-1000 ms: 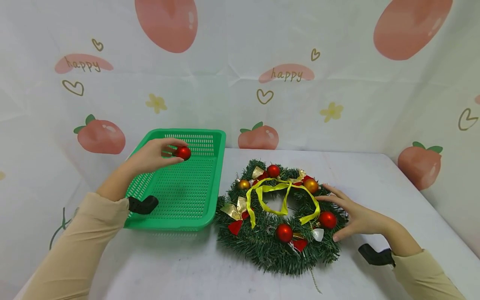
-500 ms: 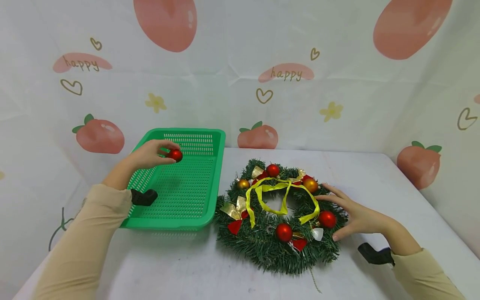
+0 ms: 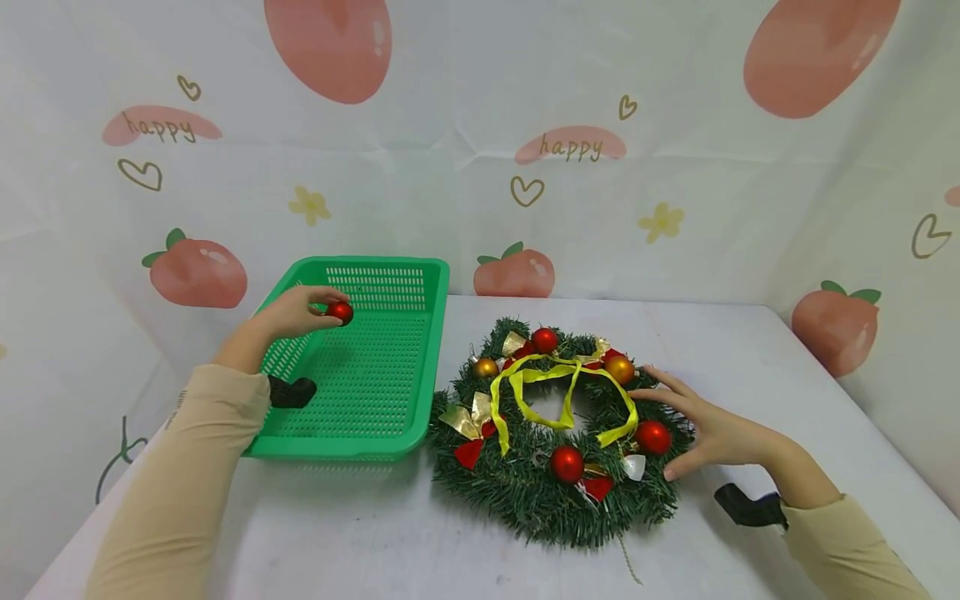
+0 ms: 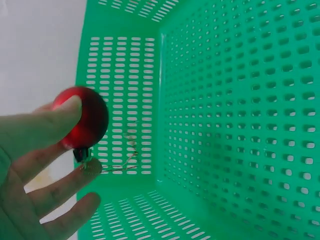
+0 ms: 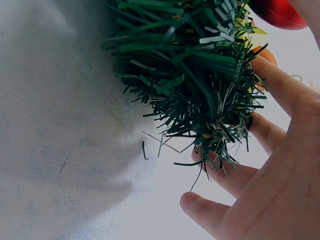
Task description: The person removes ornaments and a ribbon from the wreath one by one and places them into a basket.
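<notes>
Between thumb and fingers, my left hand [image 3: 295, 312] pinches a shiny red Christmas ball [image 3: 341, 313] above the green plastic basket [image 3: 438, 350]. The left wrist view shows the ball [image 4: 87, 120] with its dark cap and a thin gold string [image 4: 120, 167] hanging from it. A green Christmas wreath [image 3: 517, 500] lies to the basket's right, decorated with red and gold balls, bows and a yellow ribbon [image 3: 521, 392]. My right hand [image 3: 720, 429] rests at the wreath's right edge, fingers spread. In the right wrist view its fingertips [image 5: 270, 75] touch the wreath's green tinsel [image 5: 195, 75].
A white cloth covers the table [image 3: 420, 533]. Behind it hangs a white backdrop [image 3: 450, 125] printed with fruit, hearts and flowers. A green wire [image 3: 112, 462] shows at the far left. Black straps [image 3: 292, 392] sit at both wrists.
My left hand has drawn the red ball leftward and slightly down over the basket. The right hand and the wreath have stayed in place.
</notes>
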A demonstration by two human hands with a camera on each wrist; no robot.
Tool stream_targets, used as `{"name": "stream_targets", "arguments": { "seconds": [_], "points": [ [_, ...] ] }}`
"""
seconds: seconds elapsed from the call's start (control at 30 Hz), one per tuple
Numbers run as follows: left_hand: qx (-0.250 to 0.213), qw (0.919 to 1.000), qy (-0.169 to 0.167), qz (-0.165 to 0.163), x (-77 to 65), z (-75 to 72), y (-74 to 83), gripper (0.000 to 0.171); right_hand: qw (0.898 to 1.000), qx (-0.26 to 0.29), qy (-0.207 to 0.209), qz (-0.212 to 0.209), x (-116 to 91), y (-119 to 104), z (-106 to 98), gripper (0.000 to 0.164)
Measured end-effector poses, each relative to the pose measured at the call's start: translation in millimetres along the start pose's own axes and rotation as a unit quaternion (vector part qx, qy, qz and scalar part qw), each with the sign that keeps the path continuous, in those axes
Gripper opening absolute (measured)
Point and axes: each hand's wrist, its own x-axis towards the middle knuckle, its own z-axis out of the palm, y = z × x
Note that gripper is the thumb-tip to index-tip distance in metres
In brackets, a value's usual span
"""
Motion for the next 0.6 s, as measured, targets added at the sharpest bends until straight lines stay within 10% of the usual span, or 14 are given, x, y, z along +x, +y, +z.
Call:
{"name": "stream_targets", "arguments": {
  "seconds": [0.37,0.6],
  "points": [
    [0.011,0.9972,0.039,-0.063,-0.5,2.2,-5.6,0.048,1.000,0.002,-0.004,0.000,0.9,-1.0,-0.1,0.089],
    [0.019,0.9973,0.053,-0.047,-0.5,1.9,-0.9,0.044,1.000,0.007,-0.005,0.007,-0.2,-1.6,-0.5,0.088]
  ]
}}
